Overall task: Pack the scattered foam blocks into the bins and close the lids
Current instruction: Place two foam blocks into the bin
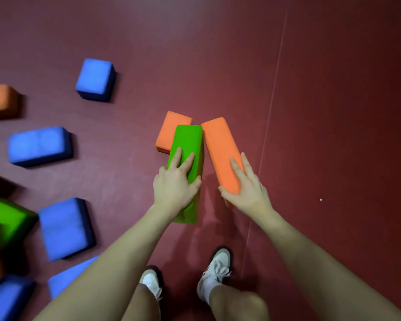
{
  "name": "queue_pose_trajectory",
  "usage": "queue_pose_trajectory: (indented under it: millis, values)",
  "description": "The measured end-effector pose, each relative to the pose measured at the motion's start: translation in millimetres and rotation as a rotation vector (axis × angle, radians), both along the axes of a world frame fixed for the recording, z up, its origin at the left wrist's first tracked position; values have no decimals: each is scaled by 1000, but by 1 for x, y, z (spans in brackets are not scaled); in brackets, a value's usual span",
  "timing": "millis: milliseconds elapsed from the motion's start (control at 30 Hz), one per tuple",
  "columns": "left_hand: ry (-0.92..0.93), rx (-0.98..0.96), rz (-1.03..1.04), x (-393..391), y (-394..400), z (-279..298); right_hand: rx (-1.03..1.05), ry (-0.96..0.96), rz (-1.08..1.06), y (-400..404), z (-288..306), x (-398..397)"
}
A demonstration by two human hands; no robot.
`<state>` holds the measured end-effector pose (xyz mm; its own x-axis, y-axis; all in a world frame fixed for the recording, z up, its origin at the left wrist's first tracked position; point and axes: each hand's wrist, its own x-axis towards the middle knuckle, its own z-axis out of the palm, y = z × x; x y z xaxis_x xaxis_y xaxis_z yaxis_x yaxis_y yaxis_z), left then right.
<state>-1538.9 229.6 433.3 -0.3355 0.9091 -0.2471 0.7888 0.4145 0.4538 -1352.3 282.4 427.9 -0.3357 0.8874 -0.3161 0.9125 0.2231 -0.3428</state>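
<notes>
Left hand [175, 185] gripping green block [187, 144], right hand [248, 188] gripping orange block [219, 144] (tops touching)

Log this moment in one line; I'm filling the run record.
left hand: grips green block | right hand: grips long orange block | bins: unseen

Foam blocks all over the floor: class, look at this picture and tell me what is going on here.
A person bends over a dark red floor and takes hold of two long foam blocks at once. The left hand holds a green block, the right hand an orange block. A shorter orange block lies just behind the green one. Blue blocks, with more green and orange ones, lie scattered to the left. No bin is in view.
</notes>
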Motion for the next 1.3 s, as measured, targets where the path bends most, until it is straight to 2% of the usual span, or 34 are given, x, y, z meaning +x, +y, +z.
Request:
queue_pose_trajectory:
  millis: [200, 367, 567, 800, 967, 1300]
  values:
    - [1, 30, 66, -32, -63, 140, -7, 80, 10, -55, 127, -36]
    - [55, 55, 137, -44, -116, 201, 46, 112, 65, -100, 184, -58]
    - [95, 61, 264, -17, -187, 231, 10, 166, 123, -164, 211, -52]
    - [44, 127, 459, 46, -299, 243, 34, 221, 279, -255, 231, -4]
    - [79, 93, 676, 82, -408, 259, -24, 219, 540, -330, 243, 10]
    - [183, -54, 1157, 119, -636, 284, -115, 239, 1084, -520, 260, -34]
